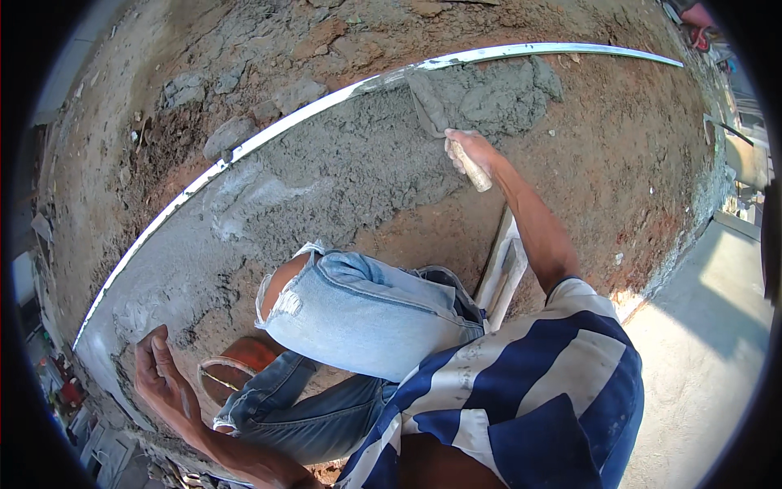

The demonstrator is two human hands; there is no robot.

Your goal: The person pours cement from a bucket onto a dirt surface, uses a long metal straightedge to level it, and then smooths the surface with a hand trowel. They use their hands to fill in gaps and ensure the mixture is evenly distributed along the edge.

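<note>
My right hand (470, 155) is closed around the pale, mortar-smeared handle of a trowel (427, 104). The trowel's blade, coated in grey, rests on wet mortar (342, 155) beside a thicker heap (507, 99). My left hand (165, 371) is held over the smoother left stretch of mortar, its fingers extended and slightly bent, with nothing in them. A long white strip (195, 183) runs along the mortar's far edge, curved by the lens. Close to my left forearm stands a reddish bucket (248, 354), partly covered by my leg.
Beyond the strip lie loose soil and stones (230, 137). A pale, long board-like piece (507, 269) is on the ground by my right knee. Brown dirt (611, 163) spreads to the right, bordering a smooth concrete floor (692, 326). My bent legs are in the middle.
</note>
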